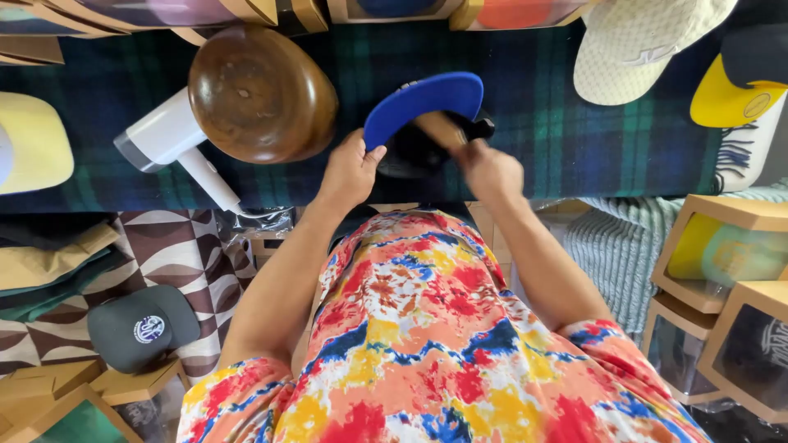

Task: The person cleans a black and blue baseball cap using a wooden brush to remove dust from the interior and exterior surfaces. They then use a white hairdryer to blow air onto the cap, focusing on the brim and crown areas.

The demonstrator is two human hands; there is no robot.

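Observation:
A black cap with a blue brim (423, 102) is held over a dark plaid blanket (542, 115). My left hand (351, 171) grips the cap at the left edge of the brim. My right hand (490, 171) is blurred and holds a wooden-handled brush (447, 130) against the cap's crown. A round wooden hat block (261, 93) stands just left of the cap, with a white hair dryer (176, 139) lying beside it.
A cream cap (636, 49) and a yellow-brimmed cap (735, 86) lie at the back right, a pale yellow cap (33, 139) at far left. A grey cap (141, 326) rests on boxes at lower left. Windowed cardboard boxes (722, 246) stack at right.

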